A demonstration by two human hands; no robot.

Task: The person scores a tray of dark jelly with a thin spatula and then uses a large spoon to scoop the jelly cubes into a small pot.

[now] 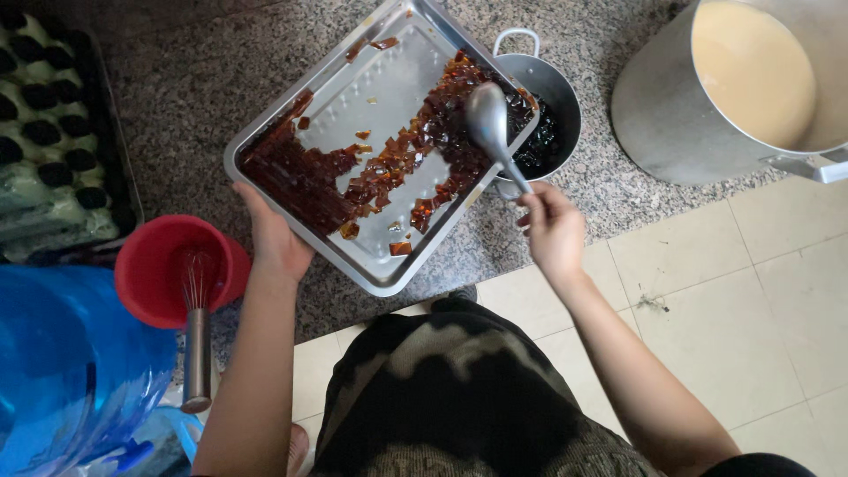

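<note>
My left hand [274, 237] grips the near-left edge of a rectangular metal tray [389, 84], tilted over a small metal pot [552, 84]. Dark brown jelly cubes [389, 168] lie scattered across the tray, thickest along its left and right sides. My right hand [552, 231] holds the handle of a metal spoon [488, 124], whose bowl rests among the cubes at the tray's right edge. The pot beneath holds dark jelly pieces [539, 141].
A large metal pot [662, 106] of cream-coloured liquid stands at the top right. A red cup [150, 274] with a whisk [196, 336] sits at left, beside a blue water jug [71, 371]. A dark tray of filled cups [53, 132] is far left. Granite floor meets pale tiles.
</note>
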